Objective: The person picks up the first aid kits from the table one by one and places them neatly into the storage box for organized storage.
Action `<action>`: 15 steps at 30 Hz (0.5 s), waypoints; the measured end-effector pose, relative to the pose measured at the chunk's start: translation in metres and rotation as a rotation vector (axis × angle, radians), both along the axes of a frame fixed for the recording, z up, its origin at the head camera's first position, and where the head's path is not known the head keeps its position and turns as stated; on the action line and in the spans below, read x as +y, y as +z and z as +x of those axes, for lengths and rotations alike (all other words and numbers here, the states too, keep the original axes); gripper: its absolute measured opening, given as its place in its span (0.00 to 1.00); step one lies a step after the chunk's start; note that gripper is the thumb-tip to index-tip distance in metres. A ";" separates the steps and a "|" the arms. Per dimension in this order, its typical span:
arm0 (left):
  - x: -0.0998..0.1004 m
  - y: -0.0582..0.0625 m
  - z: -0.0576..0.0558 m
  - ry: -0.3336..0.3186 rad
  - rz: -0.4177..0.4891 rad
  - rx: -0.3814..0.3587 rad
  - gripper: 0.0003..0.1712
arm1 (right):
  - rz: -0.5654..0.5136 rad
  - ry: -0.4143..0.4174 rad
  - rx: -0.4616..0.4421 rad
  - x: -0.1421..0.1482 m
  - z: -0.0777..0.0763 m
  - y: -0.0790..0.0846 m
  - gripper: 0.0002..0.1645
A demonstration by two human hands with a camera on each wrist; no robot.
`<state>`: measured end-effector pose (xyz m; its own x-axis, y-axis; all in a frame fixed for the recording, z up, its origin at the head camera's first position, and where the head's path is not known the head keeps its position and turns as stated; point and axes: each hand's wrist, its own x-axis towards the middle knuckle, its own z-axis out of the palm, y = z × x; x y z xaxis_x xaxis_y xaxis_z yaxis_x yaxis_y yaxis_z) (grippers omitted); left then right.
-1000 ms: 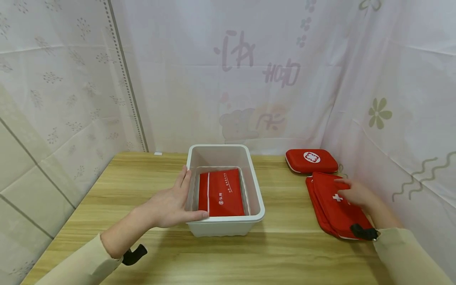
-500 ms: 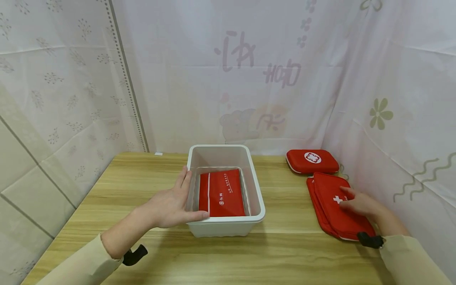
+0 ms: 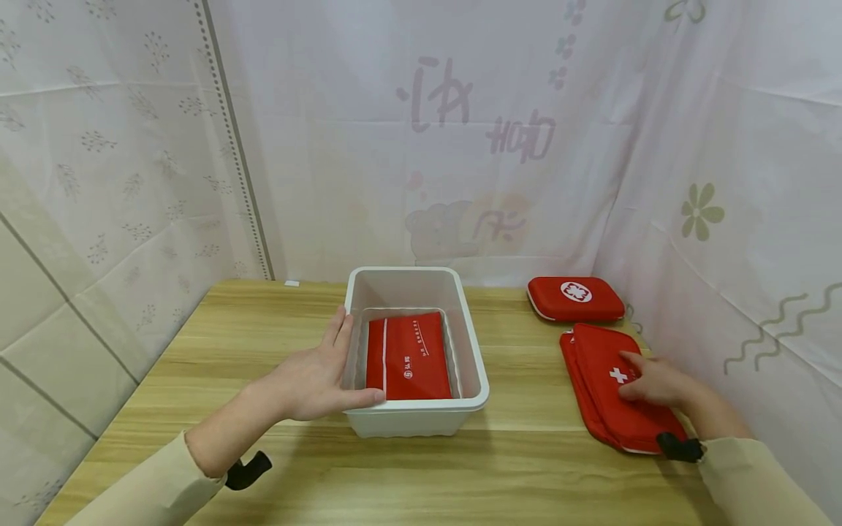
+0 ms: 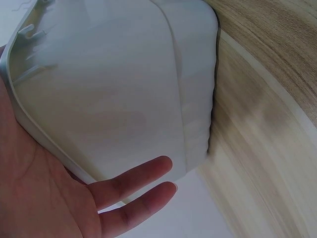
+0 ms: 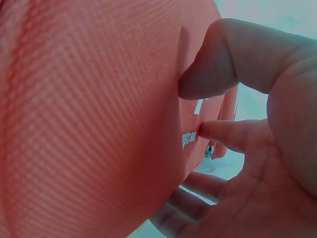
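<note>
My left hand (image 3: 312, 376) rests on the left side of a white plastic bin (image 3: 476, 351). Its thumb lies over the front rim, and in the left wrist view straight fingers (image 4: 133, 181) lie along the outer wall. A flat red pouch (image 3: 417, 358) with a white stripe and lettering lies inside the bin. At the right, my right hand (image 3: 664, 383) holds a red first-aid pouch (image 3: 601, 351) with a white cross. In the right wrist view its thumb (image 5: 210, 69) and index finger touch the front face; other fingers go behind the edge.
A red hard-shell zip case (image 3: 552, 292) with a white round emblem lies behind the first-aid pouch. A small white piece (image 3: 291, 283) lies at the back edge of the wooden table (image 3: 263, 321). Patterned curtains (image 3: 368, 146) hang behind and to the sides.
My right hand has moved down over the first-aid pouch. The pouch has shifted slightly toward me and to the left. My left hand and the bin stay put.
</note>
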<state>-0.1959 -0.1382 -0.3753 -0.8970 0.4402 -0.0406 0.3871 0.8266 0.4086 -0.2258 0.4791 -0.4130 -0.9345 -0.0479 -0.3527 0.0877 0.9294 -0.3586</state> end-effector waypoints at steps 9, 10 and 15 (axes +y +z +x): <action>0.000 -0.001 0.001 -0.006 0.006 0.012 0.82 | -0.033 -0.020 -0.041 -0.011 0.004 0.002 0.58; 0.000 -0.001 0.001 -0.006 0.007 0.013 0.82 | -0.033 -0.025 -0.044 -0.012 0.005 0.002 0.59; 0.000 0.000 0.002 -0.007 0.009 0.016 0.82 | -0.028 -0.034 -0.034 -0.017 0.005 0.004 0.58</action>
<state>-0.1940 -0.1379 -0.3751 -0.8944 0.4467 -0.0226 0.3993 0.8202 0.4096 -0.2207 0.4616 -0.4094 -0.9231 -0.0269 -0.3837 0.1314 0.9155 -0.3803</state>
